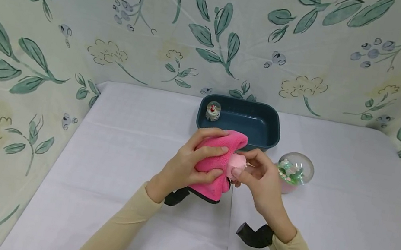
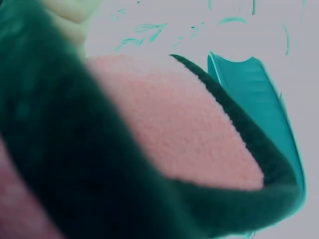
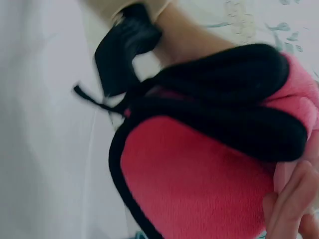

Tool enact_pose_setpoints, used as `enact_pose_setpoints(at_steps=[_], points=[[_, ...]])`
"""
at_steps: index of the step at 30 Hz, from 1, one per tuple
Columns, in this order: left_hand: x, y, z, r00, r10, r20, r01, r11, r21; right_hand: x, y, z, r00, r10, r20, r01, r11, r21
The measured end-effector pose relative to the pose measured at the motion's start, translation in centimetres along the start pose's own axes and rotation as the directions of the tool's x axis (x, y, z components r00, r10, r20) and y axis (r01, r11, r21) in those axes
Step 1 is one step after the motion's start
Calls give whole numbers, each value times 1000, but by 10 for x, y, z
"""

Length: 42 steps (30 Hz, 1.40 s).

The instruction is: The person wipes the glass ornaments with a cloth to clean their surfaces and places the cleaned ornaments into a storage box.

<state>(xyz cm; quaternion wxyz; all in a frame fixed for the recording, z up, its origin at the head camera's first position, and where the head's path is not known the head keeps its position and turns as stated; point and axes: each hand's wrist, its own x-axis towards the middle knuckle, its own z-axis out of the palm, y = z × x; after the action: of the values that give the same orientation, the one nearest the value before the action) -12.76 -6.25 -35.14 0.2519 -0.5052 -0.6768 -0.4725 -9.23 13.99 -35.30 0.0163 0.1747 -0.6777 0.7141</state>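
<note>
A bright pink cloth with black edging (image 1: 216,162) is bunched in my left hand (image 1: 195,159), whose fingers curl over its front. Out of the cloth's right side pokes a pale pink, faceted object (image 1: 236,165); the rest of it is hidden, so I cannot tell its kind. My right hand (image 1: 261,176) pinches this object between thumb and fingers. The cloth's fuzzy face and dark border (image 2: 239,127) fill much of the left wrist view. In the right wrist view, folds of the cloth (image 3: 199,179) hang beside the right fingers (image 3: 291,199).
Behind the hands stands a dark teal bin (image 1: 276,130) with a small snow globe (image 1: 213,111) in its left end. A larger snow globe with a pink base (image 1: 288,187) stands just right of my right hand. A floral curtain (image 1: 139,41) hangs behind the white-covered table (image 1: 123,139).
</note>
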Motion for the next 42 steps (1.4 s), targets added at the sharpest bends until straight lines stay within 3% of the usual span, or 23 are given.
enact_pose_setpoints(at_steps=[3,7,13,19,26,34,42], points=[[0,0,-1,1000,3,-12,-3,1000,7,1,1,1,995,97,7,-98,989,109],[-3,-2,-1,999,-22,-35,21,1000,-13,1,2,2,982,171,76,-185,952,244],[-5,-3,0,993,-79,-82,74,995,-71,-1,6,2,969,168,181,-228,888,400],[-7,-6,-1,986,-114,-123,102,990,-96,-3,9,0,960,196,200,-268,847,459],[-16,-11,-9,961,-188,-201,181,982,-50,-2,3,-8,953,221,208,-290,868,404],[-16,-7,-15,948,-236,-213,226,972,-69,0,-2,-12,959,146,244,-239,878,415],[-16,-3,-15,943,-272,-191,262,962,-75,1,-4,-18,975,126,183,-189,902,388]])
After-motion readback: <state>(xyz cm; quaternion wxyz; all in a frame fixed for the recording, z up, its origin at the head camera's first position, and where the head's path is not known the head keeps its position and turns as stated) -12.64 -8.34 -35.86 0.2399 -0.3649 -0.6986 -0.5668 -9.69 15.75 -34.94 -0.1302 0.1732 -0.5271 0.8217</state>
